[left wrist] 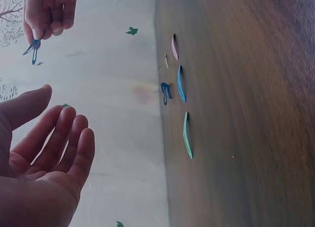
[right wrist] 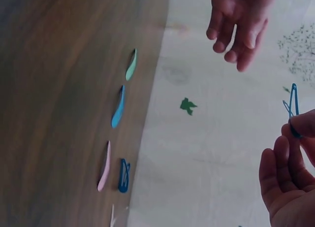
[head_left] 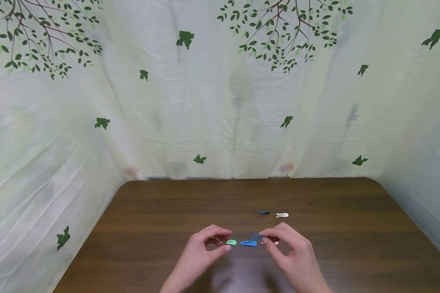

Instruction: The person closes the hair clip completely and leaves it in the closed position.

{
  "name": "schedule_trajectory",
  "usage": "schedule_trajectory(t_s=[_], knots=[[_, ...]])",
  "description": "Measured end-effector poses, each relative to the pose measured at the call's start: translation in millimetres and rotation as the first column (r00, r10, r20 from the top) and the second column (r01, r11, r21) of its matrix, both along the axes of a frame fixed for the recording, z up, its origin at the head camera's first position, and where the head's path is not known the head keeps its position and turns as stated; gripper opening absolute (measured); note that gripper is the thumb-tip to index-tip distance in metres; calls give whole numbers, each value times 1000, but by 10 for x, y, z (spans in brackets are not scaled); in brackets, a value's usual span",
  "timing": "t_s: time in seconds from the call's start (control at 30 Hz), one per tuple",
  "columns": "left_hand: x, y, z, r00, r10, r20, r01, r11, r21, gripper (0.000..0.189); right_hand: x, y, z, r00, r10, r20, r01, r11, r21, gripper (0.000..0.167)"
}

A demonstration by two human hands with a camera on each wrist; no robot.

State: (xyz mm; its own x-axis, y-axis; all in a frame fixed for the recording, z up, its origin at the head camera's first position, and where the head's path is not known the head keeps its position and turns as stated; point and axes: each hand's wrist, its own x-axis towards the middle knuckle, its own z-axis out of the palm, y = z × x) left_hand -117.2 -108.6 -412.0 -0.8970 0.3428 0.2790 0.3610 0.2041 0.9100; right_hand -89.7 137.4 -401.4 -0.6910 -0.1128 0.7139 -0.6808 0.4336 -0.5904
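Between thumb and fingertips, my right hand [head_left: 291, 248] pinches a blue snap hair clip [right wrist: 294, 106], raised above the table with its two parts sprung apart. My left hand [head_left: 201, 252] is also raised, thumb spread from loosely bent fingers, holding nothing; the left wrist view shows its bare palm. On the table below lie a green hair clip [right wrist: 131, 64], a bright blue hair clip [head_left: 248, 243] and a pink hair clip [right wrist: 104, 167] in a row. The right fingers partly cover the pink one in the head view.
Behind that row lie a dark blue hair clip [head_left: 262, 213], its parts apart, and a white hair clip [head_left: 282, 215]. The brown wooden table [head_left: 168, 203] ends at a pale curtain [head_left: 212, 101] printed with leaves, which also hangs along both sides.
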Motion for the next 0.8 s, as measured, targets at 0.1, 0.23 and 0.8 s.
schedule_trajectory(t_s=[0.1, 0.23, 0.8], knots=[[27, 3, -3, 1000, -11, -16, 11, 1000, 9, 24, 15, -38, -26, 1000, 10, -11, -10, 1000, -4, 35], [52, 7, -12, 999, -27, -28, 26, 1000, -13, 23, 32, -75, -45, 1000, 12, -1, -12, 1000, -5, 35], [93, 72, -2, 983, -83, -165, 72, 995, -74, 33, 3, -150, -158, 998, 61, -33, -61, 998, 22, 33]])
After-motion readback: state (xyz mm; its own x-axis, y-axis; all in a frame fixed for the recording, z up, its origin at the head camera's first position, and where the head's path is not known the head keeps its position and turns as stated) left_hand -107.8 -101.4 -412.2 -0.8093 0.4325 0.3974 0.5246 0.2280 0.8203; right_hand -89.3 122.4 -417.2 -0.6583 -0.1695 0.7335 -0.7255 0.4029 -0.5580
